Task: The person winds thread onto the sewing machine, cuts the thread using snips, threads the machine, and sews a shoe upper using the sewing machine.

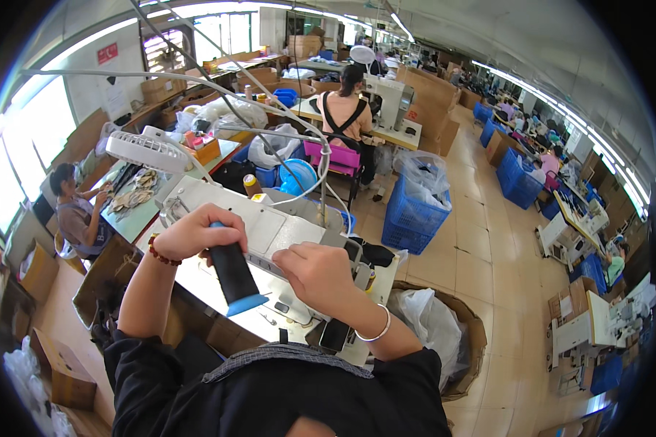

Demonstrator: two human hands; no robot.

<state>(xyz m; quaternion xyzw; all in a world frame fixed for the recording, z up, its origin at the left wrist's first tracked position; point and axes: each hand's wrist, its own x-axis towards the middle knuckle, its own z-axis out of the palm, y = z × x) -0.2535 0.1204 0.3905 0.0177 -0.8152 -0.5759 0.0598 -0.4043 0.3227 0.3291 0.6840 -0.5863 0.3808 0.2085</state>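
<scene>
1. Your left hand (210, 233), left of the frame's center, has its fingers and thumb closed on a black piece with a blue edge (235, 275). That piece hangs down at a slant near the middle of the frame, blue end lowest.
2. Your right hand (315, 271), just right of it, is curled up narrow in front of the sewing machine (277, 231). Can't tell if there's anything between those fingers, or if they're touching the machine.
3. You've got a beaded bracelet (165, 251) on the left wrist and a silver bangle (377, 326) on the right.
4. White fan (146, 151) sits left of center, a bit above your left hand.
5. Blue basket (415, 218) with clear plastic in it, right of center.
6. Two co-workers nearby: one seated upper middle (348, 109), one far left (80, 215).
</scene>
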